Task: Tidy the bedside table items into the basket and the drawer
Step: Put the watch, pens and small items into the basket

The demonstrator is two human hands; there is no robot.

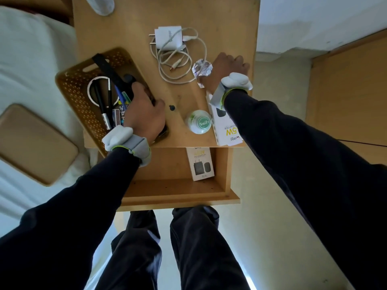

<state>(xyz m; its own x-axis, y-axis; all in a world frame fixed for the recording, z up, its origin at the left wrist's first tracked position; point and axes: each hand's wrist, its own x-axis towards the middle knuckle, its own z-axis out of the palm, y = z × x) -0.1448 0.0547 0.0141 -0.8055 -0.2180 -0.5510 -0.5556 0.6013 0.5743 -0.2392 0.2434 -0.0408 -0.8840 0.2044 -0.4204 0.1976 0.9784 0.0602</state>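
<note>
Bedside table point(226, 21) crowded on top, drawer point(167, 168) pulled open below with one adapter box point(202, 165) already lying inside at the right. Basket point(71, 84) at the table's left edge, holding pens, a ring of tape and a black strap. Second adapter box point(227, 130) flat at the right front edge, partly under the right sleeve. Charger with coiled cable point(173, 51) at the back, well apart from the basket. Small bottle point(200, 122) standing just beside the box. Crumpled foil wrapper point(202, 69) touching the right hand point(227, 66).

Left hand point(144, 114) curled over the basket's near rim — fingers bent around something dark there, grip closed but on what, cannot tell. Right hand palm-down by the wrapper, fingers hidden; wide or pinched, cannot tell.

Best done by steadying the basket with the left, pinching the wrapper whole so no scrap drops — then clearing the cable without snagging its loops.
</note>
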